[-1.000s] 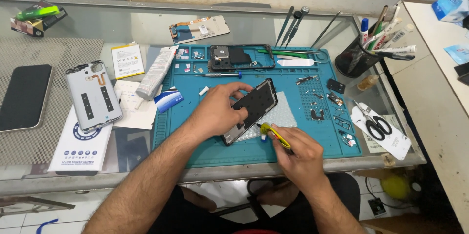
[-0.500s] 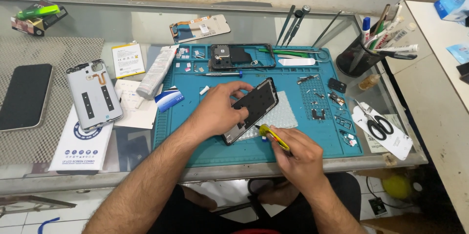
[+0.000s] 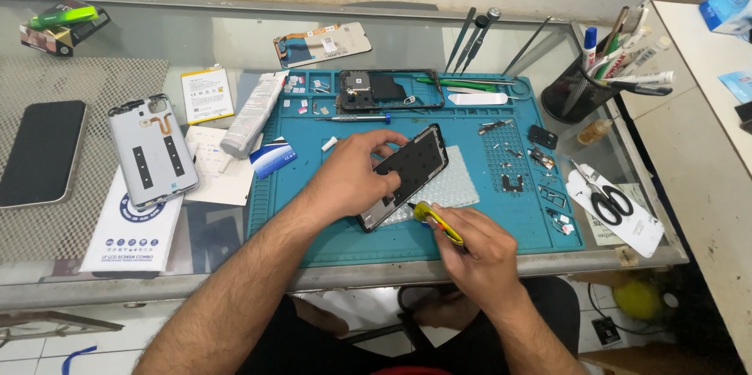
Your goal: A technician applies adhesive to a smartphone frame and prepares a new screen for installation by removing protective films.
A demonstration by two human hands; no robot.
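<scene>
black phone frame (image 3: 407,175) slants up-right under left hand (image 3: 356,175).

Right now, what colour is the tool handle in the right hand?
Yellow handle, gripped by the right hand; head view.

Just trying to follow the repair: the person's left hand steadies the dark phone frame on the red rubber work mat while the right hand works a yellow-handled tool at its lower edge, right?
Nearly. The rubber work mat is teal blue, not red, as the head view shows. The rest holds: the left hand steadies the dark phone frame on it, and the right hand works the yellow-handled tool at its lower edge.
</scene>
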